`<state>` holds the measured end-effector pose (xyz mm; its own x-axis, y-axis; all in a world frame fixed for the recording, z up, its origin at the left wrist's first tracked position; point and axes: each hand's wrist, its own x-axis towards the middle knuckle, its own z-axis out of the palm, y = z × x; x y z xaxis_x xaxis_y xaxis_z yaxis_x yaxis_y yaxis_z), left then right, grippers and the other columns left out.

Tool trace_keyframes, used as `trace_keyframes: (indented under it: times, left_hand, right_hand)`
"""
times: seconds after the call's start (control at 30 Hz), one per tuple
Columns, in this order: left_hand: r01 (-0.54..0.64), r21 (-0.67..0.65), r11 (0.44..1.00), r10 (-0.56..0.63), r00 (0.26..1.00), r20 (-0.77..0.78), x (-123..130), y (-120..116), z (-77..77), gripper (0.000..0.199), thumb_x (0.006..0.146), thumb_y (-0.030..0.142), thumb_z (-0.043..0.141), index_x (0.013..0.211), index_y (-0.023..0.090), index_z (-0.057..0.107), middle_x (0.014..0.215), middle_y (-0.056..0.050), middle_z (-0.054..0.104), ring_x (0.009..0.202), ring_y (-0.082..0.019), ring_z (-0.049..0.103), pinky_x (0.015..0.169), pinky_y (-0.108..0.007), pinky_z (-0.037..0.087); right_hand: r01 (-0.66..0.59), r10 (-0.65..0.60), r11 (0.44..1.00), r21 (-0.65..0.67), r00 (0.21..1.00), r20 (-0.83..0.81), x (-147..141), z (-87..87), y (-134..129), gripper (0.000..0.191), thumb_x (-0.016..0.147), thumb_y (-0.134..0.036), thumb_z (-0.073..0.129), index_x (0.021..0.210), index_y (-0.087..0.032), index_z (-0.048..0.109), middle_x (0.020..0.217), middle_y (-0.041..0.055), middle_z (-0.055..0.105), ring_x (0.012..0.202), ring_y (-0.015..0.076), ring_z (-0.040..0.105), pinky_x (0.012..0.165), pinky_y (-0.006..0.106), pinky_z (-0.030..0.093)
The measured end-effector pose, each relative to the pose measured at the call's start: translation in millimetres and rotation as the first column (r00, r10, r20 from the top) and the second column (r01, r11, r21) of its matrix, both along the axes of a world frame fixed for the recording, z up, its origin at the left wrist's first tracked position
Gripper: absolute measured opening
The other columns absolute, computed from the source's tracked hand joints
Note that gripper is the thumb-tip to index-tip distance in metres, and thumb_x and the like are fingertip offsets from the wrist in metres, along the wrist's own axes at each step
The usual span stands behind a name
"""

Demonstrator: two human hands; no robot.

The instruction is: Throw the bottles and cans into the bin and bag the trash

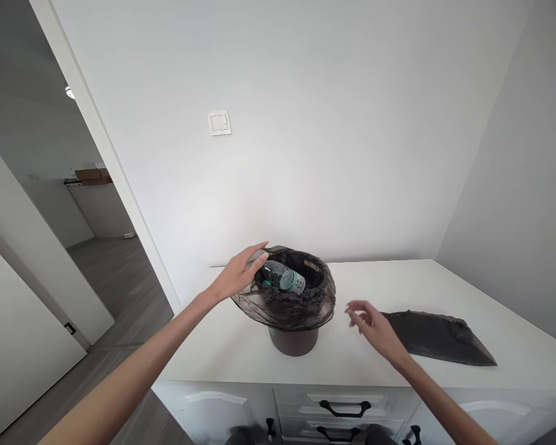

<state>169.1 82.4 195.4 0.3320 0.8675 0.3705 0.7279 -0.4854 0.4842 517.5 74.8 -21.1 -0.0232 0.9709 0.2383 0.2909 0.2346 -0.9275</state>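
Note:
A dark brown trash bin (293, 342) stands upright on the white cabinet top. A thin, see-through black trash bag (296, 312) lines it and hangs loosely over the rim. Inside lies a tilted clear plastic bottle (285, 276) with a green and white label. My left hand (241, 269) rests at the left rim of the bag, fingers stretched out and thumb apart, close to the bottle's upper end. To the right of the bin, my right hand (370, 324) hovers with loosely bent fingers and nothing in them. Beside it lies a flat, folded black trash bag (438, 335).
The white countertop (231, 364) sits on a cabinet with black drawer handles (345, 408). Behind it is a white wall with a light switch (219, 123). At left, an open doorway shows a grey floor (134, 278) and a cardboard box (92, 174) farther back.

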Motion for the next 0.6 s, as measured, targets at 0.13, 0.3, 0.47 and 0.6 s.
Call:
trace_keyframes:
  times: [0.13,0.3,0.47,0.6]
  left_hand:
    - [-0.007,-0.121,0.993,0.025,0.988,0.151,-15,-4,-36.1,0.066,0.102,0.065,0.035,0.159,0.031,0.036,0.164,-0.003,0.041,0.151,-0.025,0.040,0.126,-0.047,0.031]
    - [0.049,-0.322,0.945,0.038,0.965,0.260,-23,-8,-107.9,0.070,0.104,0.064,0.007,0.164,0.032,0.025,0.167,0.001,0.033,0.154,-0.021,0.032,0.125,-0.044,0.034]
    - [-0.046,-0.362,0.931,0.089,0.991,0.102,-56,-32,-176.6,0.071,0.104,0.062,0.006,0.159,0.030,0.040,0.163,0.000,0.040,0.153,-0.022,0.035,0.127,-0.047,0.030]
    - [-0.174,-0.304,0.937,0.182,0.983,-0.002,-93,-58,-220.6,0.067,0.103,0.063,0.027,0.154,0.024,0.045,0.163,-0.009,0.042,0.152,-0.027,0.038,0.127,-0.052,0.029]
  right_hand:
    - [0.044,-0.045,0.998,-0.048,0.998,-0.031,-23,86.8,0,0.058,0.091,-0.069,0.057,0.127,-0.023,0.055,0.123,0.0124,0.067,0.088,0.0225,0.072,0.066,0.031,0.058]
    - [-0.060,0.069,0.955,-0.292,0.997,0.022,-56,139.1,4,0.065,0.089,-0.067,0.061,0.133,-0.023,0.044,0.106,0.0112,0.071,0.078,0.0228,0.071,0.065,0.036,0.062]
    - [-0.055,0.038,0.945,-0.322,0.997,-0.060,-61,133.7,24,0.054,0.088,-0.037,0.065,0.131,-0.022,0.037,0.082,0.0029,0.069,0.066,0.0222,0.070,0.057,0.036,0.061]
    - [-0.001,-0.015,0.981,-0.193,0.997,-0.080,-46,122.9,36,0.058,0.084,-0.027,0.064,0.134,-0.023,0.034,0.082,0.0015,0.068,0.059,0.0193,0.064,0.045,0.029,0.050]
